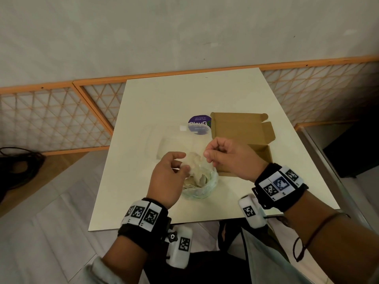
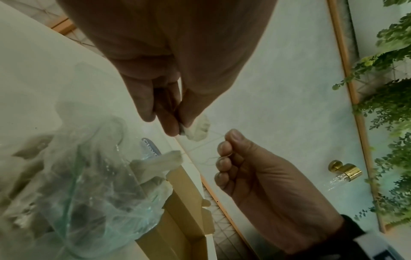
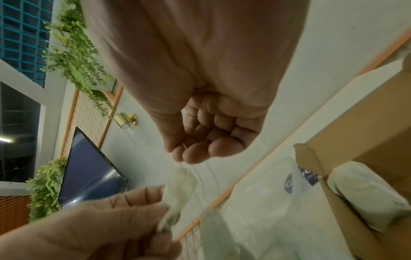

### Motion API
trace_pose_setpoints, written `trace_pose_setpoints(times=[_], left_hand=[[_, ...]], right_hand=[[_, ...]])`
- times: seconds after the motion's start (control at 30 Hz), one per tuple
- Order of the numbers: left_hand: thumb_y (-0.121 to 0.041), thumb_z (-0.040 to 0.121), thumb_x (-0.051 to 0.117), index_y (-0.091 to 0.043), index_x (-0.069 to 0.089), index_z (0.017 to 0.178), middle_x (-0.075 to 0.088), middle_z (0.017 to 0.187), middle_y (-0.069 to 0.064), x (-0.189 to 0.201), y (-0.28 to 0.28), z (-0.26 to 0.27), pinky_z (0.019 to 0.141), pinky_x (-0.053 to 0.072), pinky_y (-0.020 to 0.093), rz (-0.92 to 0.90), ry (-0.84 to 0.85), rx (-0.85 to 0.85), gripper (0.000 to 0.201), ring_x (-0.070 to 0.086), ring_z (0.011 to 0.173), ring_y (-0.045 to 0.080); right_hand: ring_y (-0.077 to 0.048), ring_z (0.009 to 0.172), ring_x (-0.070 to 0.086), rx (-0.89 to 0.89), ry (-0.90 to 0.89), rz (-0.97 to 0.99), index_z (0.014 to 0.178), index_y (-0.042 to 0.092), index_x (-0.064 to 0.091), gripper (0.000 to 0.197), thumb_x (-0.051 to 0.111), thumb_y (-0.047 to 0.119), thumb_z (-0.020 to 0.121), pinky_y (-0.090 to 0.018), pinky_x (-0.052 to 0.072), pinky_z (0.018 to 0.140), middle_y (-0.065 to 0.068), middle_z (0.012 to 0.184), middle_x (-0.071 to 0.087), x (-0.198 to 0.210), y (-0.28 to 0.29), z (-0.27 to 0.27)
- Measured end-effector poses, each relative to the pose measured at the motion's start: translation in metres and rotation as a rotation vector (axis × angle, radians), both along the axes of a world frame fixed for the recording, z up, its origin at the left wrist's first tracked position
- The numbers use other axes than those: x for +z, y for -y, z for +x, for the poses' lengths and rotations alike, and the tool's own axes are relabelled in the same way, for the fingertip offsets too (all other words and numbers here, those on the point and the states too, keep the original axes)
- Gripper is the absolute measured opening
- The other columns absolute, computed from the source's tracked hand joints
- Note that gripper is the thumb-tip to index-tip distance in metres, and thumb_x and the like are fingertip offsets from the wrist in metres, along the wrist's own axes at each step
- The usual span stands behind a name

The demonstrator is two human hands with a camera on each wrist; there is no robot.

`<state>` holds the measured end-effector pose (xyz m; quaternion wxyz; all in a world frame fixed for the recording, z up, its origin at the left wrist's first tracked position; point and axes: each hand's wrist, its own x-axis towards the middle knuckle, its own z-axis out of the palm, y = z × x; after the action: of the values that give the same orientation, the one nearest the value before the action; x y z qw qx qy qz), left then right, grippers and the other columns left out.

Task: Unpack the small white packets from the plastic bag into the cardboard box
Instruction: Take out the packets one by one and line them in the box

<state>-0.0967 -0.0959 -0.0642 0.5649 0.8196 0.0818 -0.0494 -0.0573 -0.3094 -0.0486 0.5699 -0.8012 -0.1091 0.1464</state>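
My left hand (image 1: pixel 167 177) pinches one packet (image 2: pixel 199 129) above the bag (image 1: pixel 202 187), which sits near the surface's (image 1: pixel 143 191) front edge. My right hand (image 1: pixel 229 158) is curled round fine strings (image 2: pixel 213 154) running from the packets. The box (image 1: pixel 244 132) lies open beyond, towards the right edge, with one packet visible inside. Judgement: packets are light, soft and crushable; the strings tangle readily. Hold the packet body at its edge rather than dragging by the string.
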Motion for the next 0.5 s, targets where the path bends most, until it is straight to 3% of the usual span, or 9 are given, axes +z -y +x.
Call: trace_pose_setpoints(times=[0.07, 0.2, 0.33, 0.5], left_hand=[[-0.01, 0.095, 0.064, -0.027, 0.068, 0.109, 0.075, 0.09, 0.001, 0.0, -0.002, -0.001, 0.066, 0.052, 0.017, 0.026, -0.004, -0.053, 0.023, 0.07, 0.078, 0.016], [-0.006, 0.095, 0.061, -0.019, 0.074, 0.091, 0.075, 0.084, 0.003, 0.0, -0.003, -0.004, 0.07, 0.053, 0.027, 0.065, -0.042, -0.193, 0.018, 0.065, 0.071, 0.013], [-0.015, 0.093, 0.07, -0.019, 0.073, 0.091, 0.076, 0.085, 0.001, 0.005, 0.003, -0.004, 0.072, 0.056, 0.029, 0.03, -0.022, -0.217, 0.005, 0.069, 0.073, 0.015], [-0.022, 0.097, 0.07, -0.019, 0.072, 0.087, 0.075, 0.08, -0.001, 0.012, 0.009, -0.004, 0.072, 0.056, 0.029, -0.023, 0.037, -0.197, 0.01, 0.07, 0.072, 0.014]], right_hand=[[-0.013, 0.073, 0.065, -0.027, 0.02, 0.032, 0.097, 0.011, 0.068, 0.01, 0.068, 0.021, 0.099, -0.038, 0.054, 0.078, 0.002, 0.082, 0.072, 0.005, 0.0, 0.003], [-0.013, 0.073, 0.064, -0.015, 0.028, 0.051, 0.097, 0.009, 0.068, 0.009, 0.067, 0.017, 0.1, -0.04, 0.055, 0.077, 0.002, 0.08, 0.071, 0.013, -0.003, 0.005], [-0.014, 0.075, 0.068, 0.023, 0.057, 0.026, 0.098, 0.007, 0.069, 0.009, 0.067, 0.015, 0.099, -0.041, 0.059, 0.082, 0.001, 0.079, 0.072, 0.02, -0.009, -0.001], [-0.015, 0.075, 0.068, 0.018, 0.08, 0.028, 0.097, 0.009, 0.07, 0.008, 0.069, 0.017, 0.098, -0.038, 0.06, 0.079, 0.0, 0.081, 0.073, 0.026, -0.012, -0.003]])
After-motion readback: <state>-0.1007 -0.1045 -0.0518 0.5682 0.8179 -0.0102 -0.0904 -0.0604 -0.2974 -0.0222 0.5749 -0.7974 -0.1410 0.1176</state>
